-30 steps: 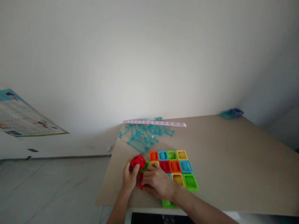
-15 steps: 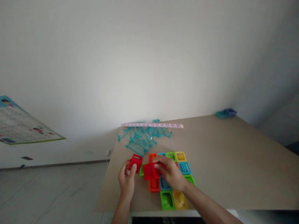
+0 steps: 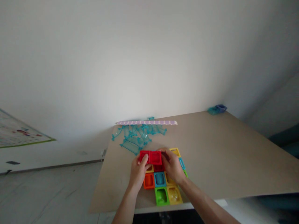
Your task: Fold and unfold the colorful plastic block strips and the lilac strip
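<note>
My left hand (image 3: 137, 171) is closed on a red plastic block (image 3: 142, 153), its thumb pressed over the front. Beside it, touching edge to edge, is a second red block (image 3: 156, 158) with a square recess, gripped at its right side by the fingers of my right hand (image 3: 173, 166). Both blocks are held above a patchwork of coloured square blocks on the table, among them a blue block (image 3: 159, 179), an orange block (image 3: 149, 180), a green block (image 3: 162, 196) and a yellow block (image 3: 174, 194). My hands hide part of this patchwork.
Translucent teal plastic pieces (image 3: 134, 143) lie in a pile at the back left of the table (image 3: 210, 155). Behind them runs a lilac patterned strip (image 3: 147, 123) near the wall. Teal and dark blue items (image 3: 217, 109) sit in the far right corner. A poster (image 3: 21, 133) hangs at left.
The two red blocks, held apart before, now meet side by side. My left hand has moved right and my right hand has turned its block so the recess shows. The view has shifted slightly.
</note>
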A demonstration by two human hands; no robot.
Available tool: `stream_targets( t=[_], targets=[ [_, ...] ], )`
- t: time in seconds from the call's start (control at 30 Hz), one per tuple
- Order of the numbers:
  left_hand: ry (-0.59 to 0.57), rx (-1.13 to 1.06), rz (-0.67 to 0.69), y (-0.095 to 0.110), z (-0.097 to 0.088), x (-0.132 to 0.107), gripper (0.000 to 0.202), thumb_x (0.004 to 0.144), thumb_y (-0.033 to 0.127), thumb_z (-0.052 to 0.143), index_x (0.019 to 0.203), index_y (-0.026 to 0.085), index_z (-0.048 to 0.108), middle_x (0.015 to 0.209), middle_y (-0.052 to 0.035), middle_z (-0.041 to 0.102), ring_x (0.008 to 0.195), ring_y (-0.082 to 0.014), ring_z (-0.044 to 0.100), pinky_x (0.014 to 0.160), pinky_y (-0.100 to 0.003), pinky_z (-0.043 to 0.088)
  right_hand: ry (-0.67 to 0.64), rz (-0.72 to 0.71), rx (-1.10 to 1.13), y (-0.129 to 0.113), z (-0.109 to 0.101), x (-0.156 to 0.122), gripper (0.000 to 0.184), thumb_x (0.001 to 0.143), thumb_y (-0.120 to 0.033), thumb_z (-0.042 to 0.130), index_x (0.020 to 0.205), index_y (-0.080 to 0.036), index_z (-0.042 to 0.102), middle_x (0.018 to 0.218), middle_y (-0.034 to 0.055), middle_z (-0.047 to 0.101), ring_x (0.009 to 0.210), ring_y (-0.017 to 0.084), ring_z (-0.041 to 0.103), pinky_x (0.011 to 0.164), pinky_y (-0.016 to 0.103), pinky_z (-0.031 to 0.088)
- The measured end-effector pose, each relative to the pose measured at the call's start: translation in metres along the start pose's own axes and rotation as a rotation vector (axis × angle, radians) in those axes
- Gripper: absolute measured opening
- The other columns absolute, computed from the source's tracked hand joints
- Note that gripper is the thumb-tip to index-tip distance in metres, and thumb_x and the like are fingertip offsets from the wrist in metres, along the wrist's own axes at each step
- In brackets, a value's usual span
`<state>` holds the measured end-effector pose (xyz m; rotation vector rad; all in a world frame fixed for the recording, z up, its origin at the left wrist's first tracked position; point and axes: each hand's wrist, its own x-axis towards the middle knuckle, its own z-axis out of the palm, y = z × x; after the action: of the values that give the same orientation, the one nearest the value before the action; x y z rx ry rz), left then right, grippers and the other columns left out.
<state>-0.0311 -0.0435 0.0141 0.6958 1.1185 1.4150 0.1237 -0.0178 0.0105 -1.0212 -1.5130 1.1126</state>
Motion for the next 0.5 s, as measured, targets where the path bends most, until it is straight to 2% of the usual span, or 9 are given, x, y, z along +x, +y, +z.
stream_targets(
  t=[0.13, 0.27, 0.33, 0.43, 0.5],
  targets=[
    [-0.069, 0.016, -0.005, 0.005, -0.001, -0.002, 0.035, 0.066, 0.033, 0.083, 0.092, 0.012, 0.071, 0.088, -0.0108, 0.076, 0.080, -0.0236, 0.071, 0.073, -0.033, 0.057, 0.001, -0.015, 0.016, -0.004, -0.004, -0.001, 0.021, 0.095, -0.028, 0.045, 0.107, -0.021, 0.061, 0.104, 0.0076, 0.069, 0.098, 0.022, 0.064, 0.085, 0.036, 0.053],
    [-0.093, 0.003, -0.018, 0.008, 0.001, -0.003, 0.031, 0.068, 0.031, 0.081, 0.091, 0.013, 0.071, 0.086, -0.0090, 0.076, 0.078, -0.0228, 0.072, 0.074, -0.034, 0.057, -0.096, -0.099, 0.044, -0.017, -0.011, -0.005, 0.029, 0.098, -0.030, 0.039, 0.119, -0.023, 0.057, 0.128, 0.0085, 0.059, 0.117, 0.023, 0.056, 0.100, 0.040, 0.045],
    [-0.102, -0.006, -0.026, 0.011, 0.002, -0.003, 0.029, 0.069, 0.032, 0.081, 0.090, 0.013, 0.071, 0.085, -0.0084, 0.076, 0.077, -0.0222, 0.072, 0.075, -0.034, 0.056, -0.165, -0.156, 0.006, -0.022, -0.011, -0.006, 0.037, 0.092, -0.032, 0.050, 0.128, -0.023, 0.049, 0.135, 0.0100, 0.054, 0.123, 0.026, 0.052, 0.104, 0.043, 0.042],
    [-0.123, -0.001, -0.048, 0.013, 0.002, -0.002, 0.032, 0.068, 0.033, 0.081, 0.089, 0.012, 0.071, 0.085, -0.0095, 0.076, 0.075, -0.0231, 0.072, 0.071, -0.034, 0.057, -0.174, -0.142, -0.121, -0.025, -0.007, -0.006, 0.055, 0.078, -0.027, 0.068, 0.128, -0.021, 0.046, 0.125, 0.0110, 0.059, 0.112, 0.027, 0.058, 0.096, 0.042, 0.047],
    [-0.134, 0.010, -0.062, 0.013, 0.001, -0.002, 0.033, 0.069, 0.036, 0.080, 0.090, 0.012, 0.070, 0.086, -0.0107, 0.076, 0.074, -0.0241, 0.072, 0.067, -0.034, 0.057, -0.149, -0.092, -0.173, -0.023, -0.004, -0.004, 0.047, 0.077, -0.024, 0.069, 0.120, -0.022, 0.050, 0.113, 0.0085, 0.064, 0.102, 0.025, 0.062, 0.090, 0.039, 0.050]
  ],
)
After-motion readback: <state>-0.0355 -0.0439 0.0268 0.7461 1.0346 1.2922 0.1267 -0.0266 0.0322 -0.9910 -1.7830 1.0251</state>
